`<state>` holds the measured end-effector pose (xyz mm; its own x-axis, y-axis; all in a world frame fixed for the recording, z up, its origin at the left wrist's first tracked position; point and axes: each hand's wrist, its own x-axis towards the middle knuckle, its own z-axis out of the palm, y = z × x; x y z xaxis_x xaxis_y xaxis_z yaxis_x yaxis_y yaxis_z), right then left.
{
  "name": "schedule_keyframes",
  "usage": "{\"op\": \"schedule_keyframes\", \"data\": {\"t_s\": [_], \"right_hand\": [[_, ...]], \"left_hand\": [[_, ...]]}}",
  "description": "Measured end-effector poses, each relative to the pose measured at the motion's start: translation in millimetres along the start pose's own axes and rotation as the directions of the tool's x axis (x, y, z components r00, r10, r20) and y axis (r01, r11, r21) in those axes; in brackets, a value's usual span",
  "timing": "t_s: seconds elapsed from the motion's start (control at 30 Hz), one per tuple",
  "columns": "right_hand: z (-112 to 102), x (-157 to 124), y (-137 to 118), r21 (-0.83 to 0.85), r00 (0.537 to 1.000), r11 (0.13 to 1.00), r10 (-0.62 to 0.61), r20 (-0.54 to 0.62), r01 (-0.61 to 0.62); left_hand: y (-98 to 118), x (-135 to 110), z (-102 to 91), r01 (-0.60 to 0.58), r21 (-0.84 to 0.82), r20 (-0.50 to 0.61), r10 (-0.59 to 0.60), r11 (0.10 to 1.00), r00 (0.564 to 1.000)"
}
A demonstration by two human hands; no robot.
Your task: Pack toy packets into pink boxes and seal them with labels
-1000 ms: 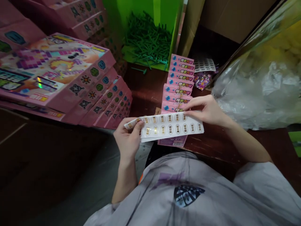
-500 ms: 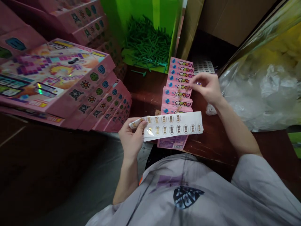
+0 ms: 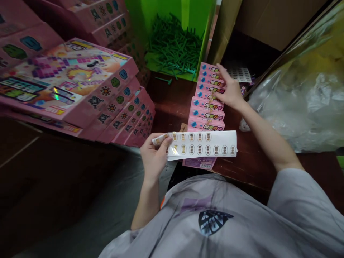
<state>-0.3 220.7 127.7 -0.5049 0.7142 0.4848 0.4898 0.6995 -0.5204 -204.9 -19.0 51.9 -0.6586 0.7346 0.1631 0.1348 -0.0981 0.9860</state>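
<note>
My left hand (image 3: 155,156) pinches a white sticker sheet (image 3: 215,143) at its left end, thumb on top. Oval labels with dark and gold characters run along the sheet in two rows. It hangs over the near end of a row of small pink boxes (image 3: 206,115), hiding part of them. At the far end of that row, my right hand (image 3: 229,89) spreads thumb and fingers across the box edges, with no sticker visible in it. Whether the fingertips press on the boxes I cannot tell.
Large pink toy boxes (image 3: 104,91) are stacked at left. A green bin (image 3: 168,9) holds many thin green plastic pieces (image 3: 174,46); one loose piece (image 3: 163,80) lies on the brown table (image 3: 168,107). Clear plastic bags (image 3: 292,111) bulge at right. Another label sheet (image 3: 242,75) lies behind my right hand.
My right hand has gone from a pinch beside the boxes to spread fingers farther along the row. My left hand still holds the sticker sheet. The whole view has shifted slightly.
</note>
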Motion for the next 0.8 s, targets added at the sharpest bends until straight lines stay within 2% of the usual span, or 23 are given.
{"op": "schedule_keyframes", "data": {"t_s": [0.07,0.1,0.17,0.2,0.23,0.3,0.4,0.5,0.57,0.63,0.7,0.8], "right_hand": [[-11,-21,-38,0.086,0.998,0.996,-0.017,0.053,0.013],[-16,-33,-56,0.126,0.990,0.992,-0.036,0.136,0.019],[-24,-56,-84,0.194,0.939,0.981,-0.078,0.334,0.013],[-25,-65,-93,0.218,0.919,0.976,-0.079,0.387,-0.008],[-26,-73,-98,0.234,0.915,0.971,-0.062,0.399,-0.036],[-24,-82,-98,0.258,0.943,0.962,0.000,0.333,-0.092],[-17,-88,-90,0.294,0.981,0.954,0.004,0.194,-0.062],[-13,-83,-84,0.310,0.985,0.945,-0.144,0.100,0.106],[-12,-69,-76,0.372,0.976,0.916,-0.198,0.090,0.152],[-13,-44,-57,0.417,0.990,0.903,-0.136,0.036,0.108],[-13,-11,-26,0.349,0.999,0.937,-0.017,-0.030,0.026],[-6,36,29,0.153,0.996,0.985,0.081,0.032,-0.085]], "left_hand": [[3,0,0.7,-0.010,0.013,-0.010,0.010,1.000,1.000],[4,1,1.2,-0.018,0.023,-0.017,0.018,1.000,1.000],[7,3,2.9,-0.042,0.036,-0.030,0.043,0.998,0.999],[7,4,4.1,-0.055,0.037,-0.028,0.056,0.998,0.998],[7,5,5.5,-0.066,0.036,-0.021,0.067,0.997,0.998],[7,8,8.6,-0.081,0.029,-0.004,0.081,0.996,0.997],[4,12,12.9,-0.081,0.019,0.003,0.081,0.997,0.997],[0,17,15.7,-0.039,0.008,0.000,0.039,0.999,0.999],[-3,21,16.5,-0.016,0.003,-0.016,0.016,1.000,1.000],[-7,25,16.2,-0.008,0.007,-0.042,0.009,1.000,0.999],[-10,28,15.5,0.002,0.013,-0.051,-0.001,1.000,0.999],[-11,29,14.4,0.020,0.020,-0.034,-0.020,1.000,0.999]]}}
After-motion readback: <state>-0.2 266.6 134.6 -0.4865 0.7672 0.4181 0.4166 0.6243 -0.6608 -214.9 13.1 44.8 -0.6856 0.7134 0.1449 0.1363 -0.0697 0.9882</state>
